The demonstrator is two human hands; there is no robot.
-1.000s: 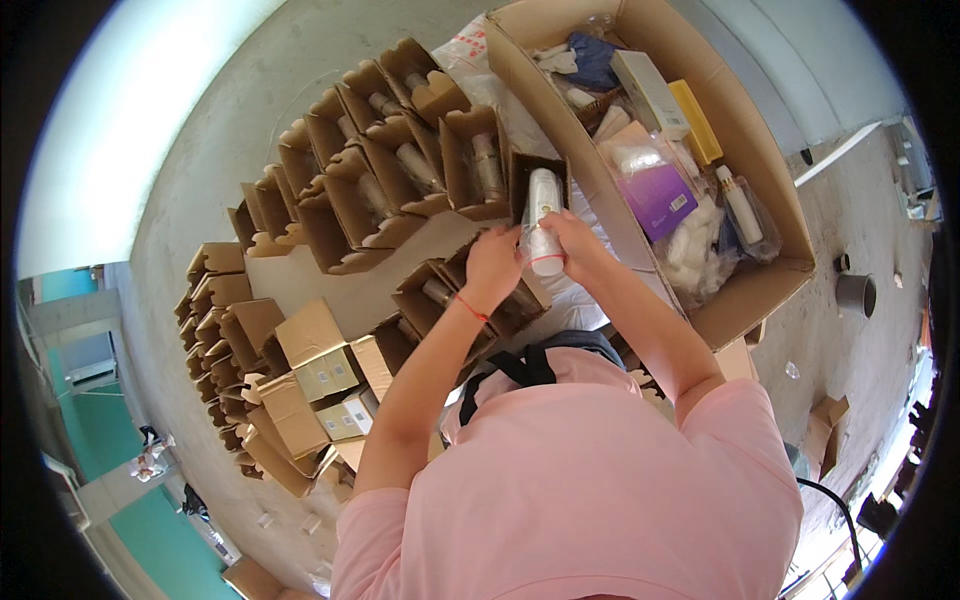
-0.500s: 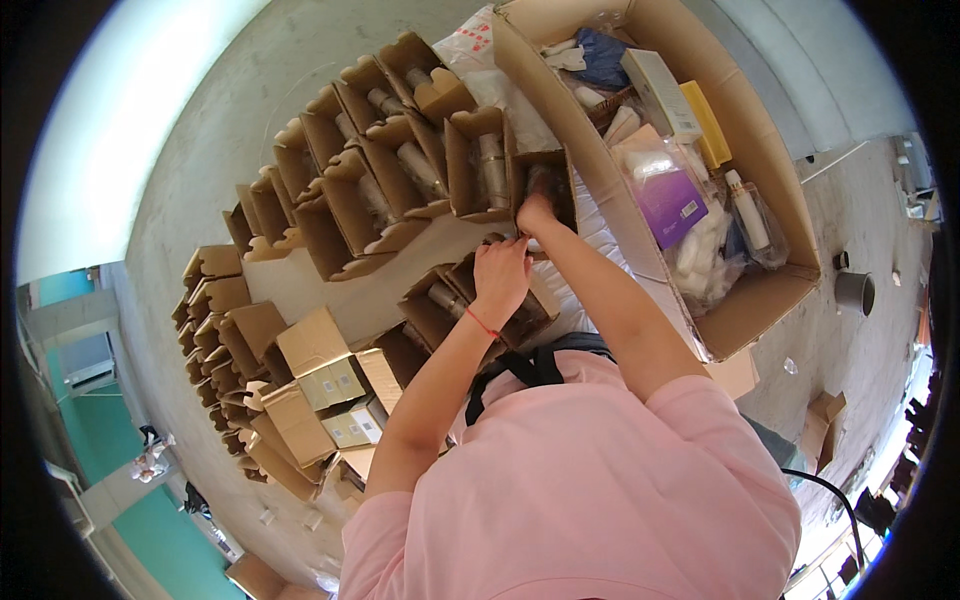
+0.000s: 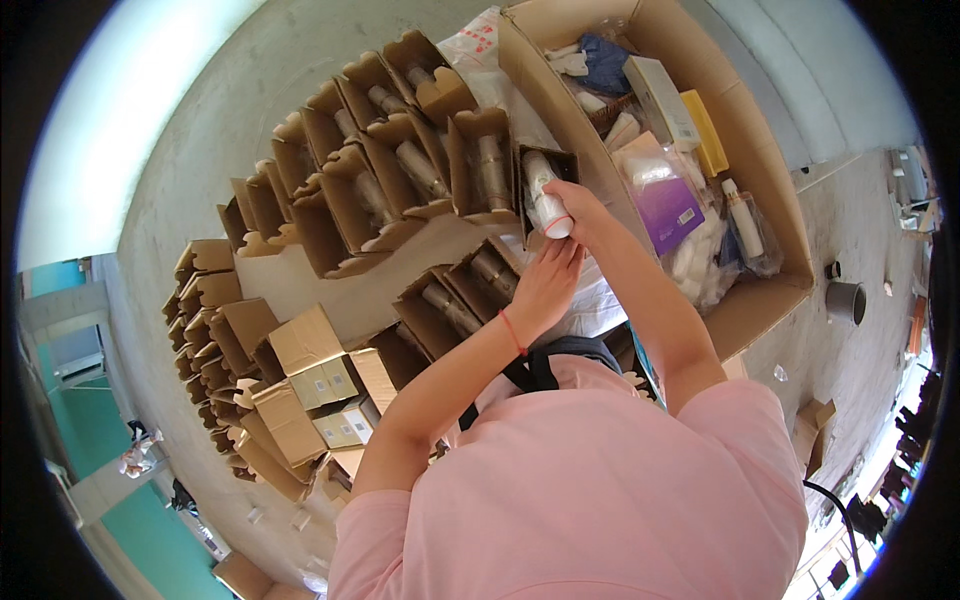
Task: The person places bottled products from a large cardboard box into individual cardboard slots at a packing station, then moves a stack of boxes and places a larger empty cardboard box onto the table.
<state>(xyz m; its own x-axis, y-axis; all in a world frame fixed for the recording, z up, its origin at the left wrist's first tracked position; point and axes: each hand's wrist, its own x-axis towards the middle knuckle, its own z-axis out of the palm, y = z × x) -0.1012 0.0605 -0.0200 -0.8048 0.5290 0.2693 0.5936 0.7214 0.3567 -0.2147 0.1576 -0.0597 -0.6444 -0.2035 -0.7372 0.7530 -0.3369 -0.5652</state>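
Observation:
My right hand (image 3: 574,208) is closed round a white bottle-shaped cylinder (image 3: 546,196) in clear wrap, with a thin red line near its lower end. The cylinder leans out of an open brown box (image 3: 568,163). My left hand (image 3: 546,287), a red string at its wrist, has its fingers stretched out against or just below the cylinder's lower end. To the left stands another open box holding a brownish, plastic-wrapped cylinder (image 3: 491,172). Near my left wrist are two more filled boxes, one with a dark cylinder (image 3: 492,272).
On the right, a large cardboard carton (image 3: 745,330) holds a purple packet (image 3: 675,214), a yellow box (image 3: 705,132) and wrapped bottles. Rows of open brown boxes (image 3: 325,235) curve away leftward. Lower left are flapped cartons (image 3: 305,342). A grey cylindrical container (image 3: 846,302) stands on the floor at right.
My right hand has come up out of the box with the white cylinder. My left hand has moved right, from the nearer boxes to the cylinder's lower end.

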